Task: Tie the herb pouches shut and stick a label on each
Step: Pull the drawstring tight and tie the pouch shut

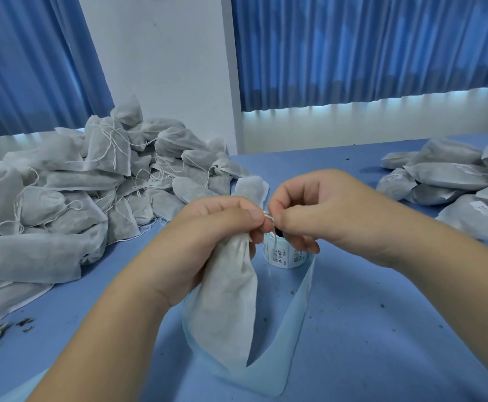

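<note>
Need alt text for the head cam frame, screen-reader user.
Two hands tie a white herb pouch over a blue table: the left hand grips its gathered neck, the right hand pinches the drawstring. A label roll stands behind them; pouches with loose strings pile at left, labelled pouches at right.

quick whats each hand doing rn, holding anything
Left hand: closed, gripping the gathered neck of the pouch.
Right hand: closed, pinching the drawstring at the pouch's neck.

label roll (284, 258), barcodes and print, too small to read
</note>
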A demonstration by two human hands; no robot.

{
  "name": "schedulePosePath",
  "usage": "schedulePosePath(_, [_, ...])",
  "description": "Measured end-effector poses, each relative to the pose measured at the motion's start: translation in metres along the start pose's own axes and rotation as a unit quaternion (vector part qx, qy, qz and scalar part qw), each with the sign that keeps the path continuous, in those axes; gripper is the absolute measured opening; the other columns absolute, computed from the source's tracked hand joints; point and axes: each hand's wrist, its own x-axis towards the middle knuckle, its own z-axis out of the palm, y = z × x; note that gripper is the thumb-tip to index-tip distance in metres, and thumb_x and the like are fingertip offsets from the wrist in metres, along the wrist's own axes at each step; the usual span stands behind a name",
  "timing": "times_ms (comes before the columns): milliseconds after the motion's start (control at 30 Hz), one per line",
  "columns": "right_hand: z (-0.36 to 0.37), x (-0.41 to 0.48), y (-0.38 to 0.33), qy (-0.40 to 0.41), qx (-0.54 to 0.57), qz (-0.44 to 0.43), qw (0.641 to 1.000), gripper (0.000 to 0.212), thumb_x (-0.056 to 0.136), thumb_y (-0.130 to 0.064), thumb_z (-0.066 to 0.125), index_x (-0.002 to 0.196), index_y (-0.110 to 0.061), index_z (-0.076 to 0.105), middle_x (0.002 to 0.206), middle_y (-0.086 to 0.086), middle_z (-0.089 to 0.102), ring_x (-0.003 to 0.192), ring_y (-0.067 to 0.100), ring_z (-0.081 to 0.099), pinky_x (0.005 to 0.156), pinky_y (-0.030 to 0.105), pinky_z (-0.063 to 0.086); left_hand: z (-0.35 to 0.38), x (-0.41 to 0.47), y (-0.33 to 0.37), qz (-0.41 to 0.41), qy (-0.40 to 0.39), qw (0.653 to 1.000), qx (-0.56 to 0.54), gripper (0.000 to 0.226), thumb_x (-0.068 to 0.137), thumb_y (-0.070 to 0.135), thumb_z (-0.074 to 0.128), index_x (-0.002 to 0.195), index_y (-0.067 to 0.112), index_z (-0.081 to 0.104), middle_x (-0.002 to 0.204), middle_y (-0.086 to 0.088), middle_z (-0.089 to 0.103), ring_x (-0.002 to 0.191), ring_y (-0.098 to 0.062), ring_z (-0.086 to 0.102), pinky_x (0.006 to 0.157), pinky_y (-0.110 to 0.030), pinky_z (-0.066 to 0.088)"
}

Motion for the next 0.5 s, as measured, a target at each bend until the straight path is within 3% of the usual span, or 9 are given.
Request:
schedulePosePath(133, [0.0011,-0.0001,0.0039,-0.006,-0.008,0.007,1.0,0.009,0.066,-0.017,0.055,0.063,-0.011,0.061,0.052,0.003,0.055,0.049,0.015,0.047,0.05,0.023,0.041,0.0019,0.0009,-0.0012,-0.001,0.033,0.999,0.042,0.013,0.07,0.022,0.065,0.059,0.02,0.071,0.057,0.005,0.06,0.052,-0.006,0.055,0.052,-0.014,0.042])
schedulePosePath(300, [0.0008,-0.0006,0.0071,0.001,-0.003,0.014,1.0,0.012,0.066,-0.018,0.054,0.066,-0.007,0.06,0.053,0.004,0.056,0.051,0.016,0.049,0.05,0.026,0.042,-0.0004,0.0013,-0.0036,-0.003,0.089,0.992,0.091,0.013,0.064,0.031,0.072,0.063,0.019,0.067,0.055,-0.001,0.055,0.053,-0.011,0.049,0.055,-0.023,0.036])
schedulePosePath(500, [0.0055,-0.0014,0.0098,0.02,0.123,0.026,0.992,0.008,0.071,-0.019,0.067,0.072,-0.015,0.06,0.068,0.002,0.062,0.058,0.021,0.066,0.048,0.026,0.046,0.0007,0.0031,-0.003,0.002,0.106,0.991,0.079,0.013,0.07,0.031,0.068,0.061,0.021,0.07,0.06,0.006,0.061,0.057,-0.005,0.055,0.061,-0.024,0.038])
